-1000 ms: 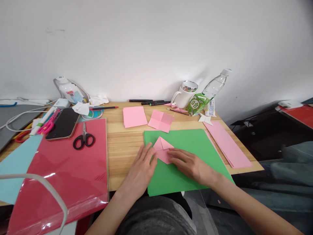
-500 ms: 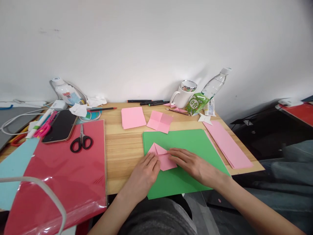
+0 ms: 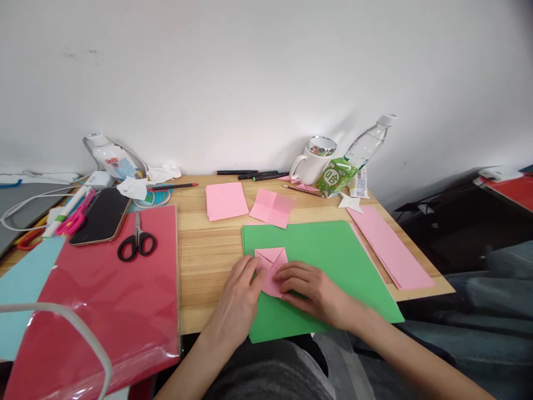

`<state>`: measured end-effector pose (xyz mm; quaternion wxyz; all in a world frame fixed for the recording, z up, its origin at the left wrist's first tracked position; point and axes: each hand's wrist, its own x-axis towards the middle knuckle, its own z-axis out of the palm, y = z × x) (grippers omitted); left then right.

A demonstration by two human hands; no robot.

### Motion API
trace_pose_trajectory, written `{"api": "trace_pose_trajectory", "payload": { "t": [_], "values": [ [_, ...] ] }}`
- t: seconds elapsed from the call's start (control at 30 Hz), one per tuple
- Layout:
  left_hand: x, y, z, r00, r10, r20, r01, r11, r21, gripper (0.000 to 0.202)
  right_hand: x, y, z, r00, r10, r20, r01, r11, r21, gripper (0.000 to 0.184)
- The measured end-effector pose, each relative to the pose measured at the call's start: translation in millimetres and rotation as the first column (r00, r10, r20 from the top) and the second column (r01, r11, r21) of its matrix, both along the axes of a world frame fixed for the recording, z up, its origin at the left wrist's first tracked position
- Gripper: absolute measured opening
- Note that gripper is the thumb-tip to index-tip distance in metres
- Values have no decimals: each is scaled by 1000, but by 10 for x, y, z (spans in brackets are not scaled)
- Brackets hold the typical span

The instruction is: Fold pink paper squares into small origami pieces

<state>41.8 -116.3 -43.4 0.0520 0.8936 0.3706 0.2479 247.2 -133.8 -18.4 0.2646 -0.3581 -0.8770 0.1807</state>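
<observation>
A folded pink paper lies on the stack of green paper, its straight edge at the top and two flaps folded in toward its middle. My left hand holds its left side between thumb and bent fingers. On the right side, my right hand grips the paper, thumb low near the bottom corner and fingers curled over it. The lower part of the paper is partly hidden by both hands. Just beyond the green stack are a creased pink square and a stack of pink squares.
Black-handled scissors lie on a red paper pack at left, beside a phone. A white mug, a green carton and a tilted water bottle stand at back right. Pink strips lie at right.
The pink paper has been turned, so a straight edge now faces the back instead of a point. My right hand has moved in to the left and down, its fingers more curled.
</observation>
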Motion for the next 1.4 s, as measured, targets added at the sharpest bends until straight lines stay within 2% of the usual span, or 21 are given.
{"api": "trace_pose_trajectory", "payload": {
  "t": [0.07,0.17,0.27,0.4,0.5,0.6,0.77,1.03,1.4],
  "values": [
    [-22,-24,-10,999,-47,27,48,999,-18,33,-30,37,-35,993,-59,-105,49,993,-103,10],
    [-65,-31,-33,995,-96,17,97,995,-26,31,-56,87,-78,954,-233,-191,185,953,-239,12],
    [-86,-20,-54,993,-114,41,115,993,-39,30,-82,114,-109,904,-378,-200,293,888,-353,12],
    [-79,-19,-45,988,-90,126,98,994,-55,32,-121,125,-119,868,-471,-156,362,816,-450,10],
    [-93,-33,-36,989,-103,103,109,993,-52,35,-144,130,-125,861,-492,-127,392,802,-450,11],
    [-127,-52,-55,988,-153,-8,152,988,-35,38,-164,135,-150,858,-503,-106,426,811,-401,13],
    [-152,-73,-84,980,-168,-107,170,985,13,33,-197,139,-163,859,-511,-27,476,818,-324,13],
    [-153,-102,15,964,-166,-205,161,986,-42,43,-235,144,-146,832,-549,75,548,795,-259,14],
    [-216,-131,-2,943,-193,-271,174,981,-90,61,-203,187,-115,845,-532,64,512,768,-384,11]
  ]
}}
